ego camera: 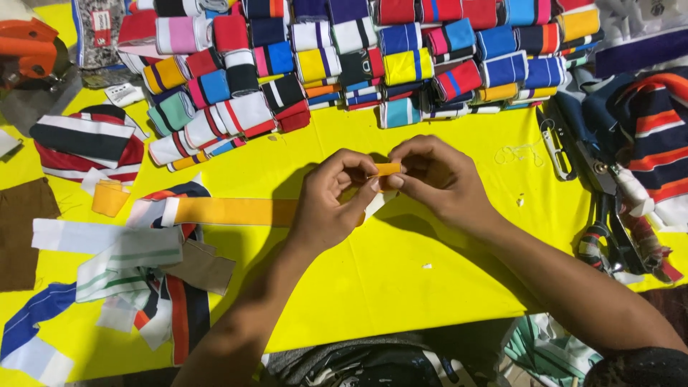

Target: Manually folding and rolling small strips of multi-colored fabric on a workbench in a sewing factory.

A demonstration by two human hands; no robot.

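Scraps of striped fabric (136,287) lie at the left of the yellow tabletop (401,287). Next comes an orange-yellow ribbed band (233,211), stretched flat and running under the left hand (333,201), whose fingers curl around it, thumb and forefinger pinching its folded end (388,169). Just beside, the right hand (437,179) pinches the same end, fingertips touching the left's. Rolled striped bands (373,57) are stacked behind; scissors (609,229) lie far right.
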